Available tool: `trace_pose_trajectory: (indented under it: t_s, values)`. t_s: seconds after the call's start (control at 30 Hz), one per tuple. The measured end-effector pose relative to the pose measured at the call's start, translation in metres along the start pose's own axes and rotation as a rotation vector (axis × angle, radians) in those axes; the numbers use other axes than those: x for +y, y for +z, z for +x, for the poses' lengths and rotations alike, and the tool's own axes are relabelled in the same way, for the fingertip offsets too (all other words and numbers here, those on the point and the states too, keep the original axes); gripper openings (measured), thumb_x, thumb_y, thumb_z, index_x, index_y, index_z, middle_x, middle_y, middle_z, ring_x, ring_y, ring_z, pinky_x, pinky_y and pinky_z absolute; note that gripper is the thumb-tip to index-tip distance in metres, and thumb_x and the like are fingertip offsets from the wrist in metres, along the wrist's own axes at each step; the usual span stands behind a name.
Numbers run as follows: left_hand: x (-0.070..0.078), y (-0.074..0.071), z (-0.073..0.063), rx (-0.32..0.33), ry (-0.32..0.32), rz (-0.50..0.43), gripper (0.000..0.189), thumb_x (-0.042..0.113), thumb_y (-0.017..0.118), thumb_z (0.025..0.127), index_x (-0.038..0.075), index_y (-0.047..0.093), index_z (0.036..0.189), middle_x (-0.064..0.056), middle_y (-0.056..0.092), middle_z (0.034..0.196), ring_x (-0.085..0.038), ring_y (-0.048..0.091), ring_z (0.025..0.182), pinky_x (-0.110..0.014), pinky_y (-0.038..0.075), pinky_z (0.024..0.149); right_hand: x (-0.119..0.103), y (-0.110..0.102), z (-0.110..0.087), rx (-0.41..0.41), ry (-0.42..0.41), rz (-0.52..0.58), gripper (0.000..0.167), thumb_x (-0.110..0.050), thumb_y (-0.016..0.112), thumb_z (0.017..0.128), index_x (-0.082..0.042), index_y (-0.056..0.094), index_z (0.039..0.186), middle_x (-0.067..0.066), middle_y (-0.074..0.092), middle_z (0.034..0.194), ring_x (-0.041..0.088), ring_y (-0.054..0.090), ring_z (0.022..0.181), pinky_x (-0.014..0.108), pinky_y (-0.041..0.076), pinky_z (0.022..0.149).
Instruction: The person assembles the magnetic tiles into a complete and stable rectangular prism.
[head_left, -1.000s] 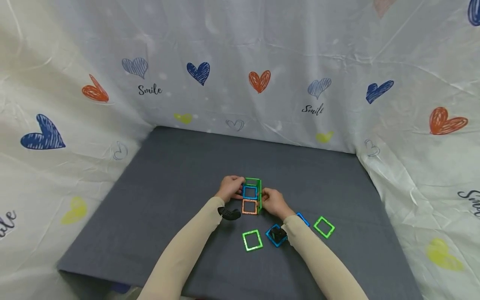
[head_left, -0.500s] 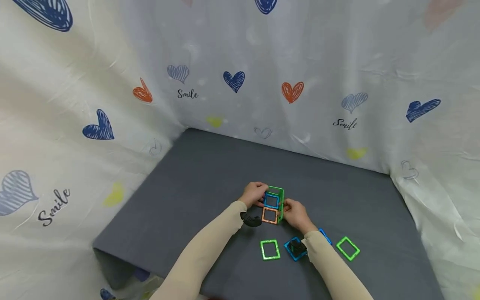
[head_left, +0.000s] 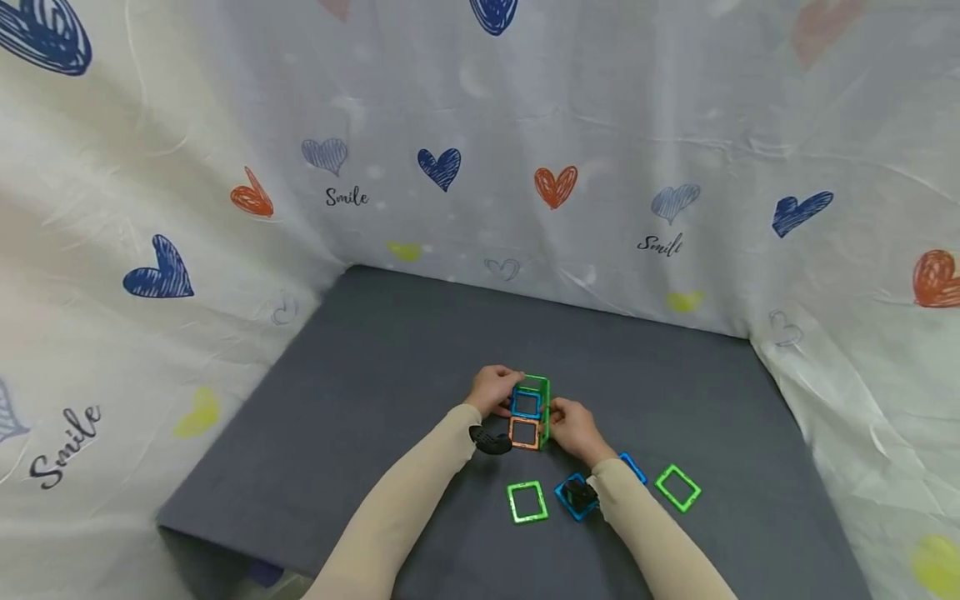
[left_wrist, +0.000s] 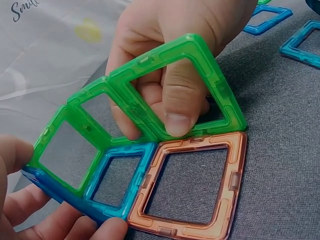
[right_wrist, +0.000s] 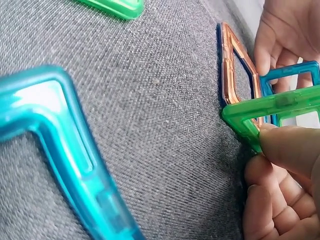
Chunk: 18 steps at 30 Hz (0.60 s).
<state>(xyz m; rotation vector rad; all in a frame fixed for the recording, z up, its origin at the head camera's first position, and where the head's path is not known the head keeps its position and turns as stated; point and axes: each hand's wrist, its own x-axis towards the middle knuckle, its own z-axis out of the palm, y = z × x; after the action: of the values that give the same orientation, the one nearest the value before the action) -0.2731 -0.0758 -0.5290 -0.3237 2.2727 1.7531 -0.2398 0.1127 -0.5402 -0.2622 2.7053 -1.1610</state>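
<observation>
Square magnetic tiles are joined into a partial box. An orange tile (left_wrist: 233, 182) and a blue tile (left_wrist: 135, 185) lie flat side by side. Two green tiles stand along one side, the nearer green tile (left_wrist: 220, 87) leaning outward; a third green tile (left_wrist: 47, 132) closes the far end. My left hand (head_left: 493, 390) pinches the far left corner, where an upright blue tile (left_wrist: 65, 195) meets that end tile. From the right, my right hand (head_left: 577, 427) grips the nearer green tile, its thumb through the opening and fingers behind.
Loose tiles lie nearer the body: a green one (head_left: 531, 518), a blue one (head_left: 566, 505) partly behind the black right wrist camera (head_left: 581, 492), another blue one (head_left: 633, 468) by the right sleeve, and a green one (head_left: 669, 497). A grey cloth (head_left: 420, 333) covers the table.
The head view swung left and then partly back, shifting everything in frame. Both hands keep their places on the tile structure, with no clear change in it.
</observation>
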Motion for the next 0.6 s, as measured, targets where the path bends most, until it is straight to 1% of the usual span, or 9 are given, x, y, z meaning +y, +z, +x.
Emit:
trace_pose_trajectory:
  t_s: [0.13, 0.27, 0.43, 0.6]
  values:
    - [-0.0017, 0.0009, -0.0003, 0.01, -0.009, 0.023, 0.036, 0.038, 0.063, 0.099, 0.008, 0.071, 0.118, -0.01, 0.065, 0.089, -0.018, 0.062, 0.069, -0.031, 0.059, 0.053, -0.0012, -0.0003, -0.002, -0.011, -0.003, 0.01, 0.015, -0.002, 0.069, 0.091, -0.006, 0.073, 0.104, 0.006, 0.065, 0.079, 0.017, 0.055, 0.07, 0.03, 0.045, 0.064]
    - [-0.0022, -0.0003, -0.0005, 0.02, -0.01, 0.036, 0.037, 0.039, 0.063, 0.099, 0.008, 0.072, 0.117, -0.01, 0.066, 0.09, -0.019, 0.062, 0.07, -0.03, 0.058, 0.052, -0.0025, 0.0004, -0.0015, -0.019, 0.0, 0.018, 0.017, 0.0, 0.068, 0.09, -0.006, 0.073, 0.105, 0.006, 0.065, 0.079, 0.017, 0.057, 0.071, 0.03, 0.046, 0.065]
    - [-0.0018, 0.0012, 0.0006, 0.014, 0.002, 0.033, 0.036, 0.04, 0.064, 0.098, 0.009, 0.072, 0.116, -0.008, 0.064, 0.085, -0.017, 0.061, 0.066, -0.029, 0.058, 0.051, -0.0001, -0.0004, -0.0006, -0.01, 0.013, 0.007, 0.018, 0.002, 0.066, 0.09, -0.007, 0.073, 0.104, 0.006, 0.066, 0.082, 0.018, 0.058, 0.073, 0.03, 0.046, 0.066]
    - [-0.0017, 0.0018, 0.0017, 0.023, 0.003, 0.026, 0.036, 0.04, 0.064, 0.098, 0.01, 0.072, 0.115, -0.007, 0.061, 0.081, -0.016, 0.057, 0.063, -0.028, 0.056, 0.049, 0.0014, -0.0002, 0.0017, 0.007, -0.002, -0.009, 0.019, 0.0, 0.067, 0.089, -0.008, 0.074, 0.105, 0.005, 0.068, 0.082, 0.017, 0.058, 0.074, 0.03, 0.048, 0.068]
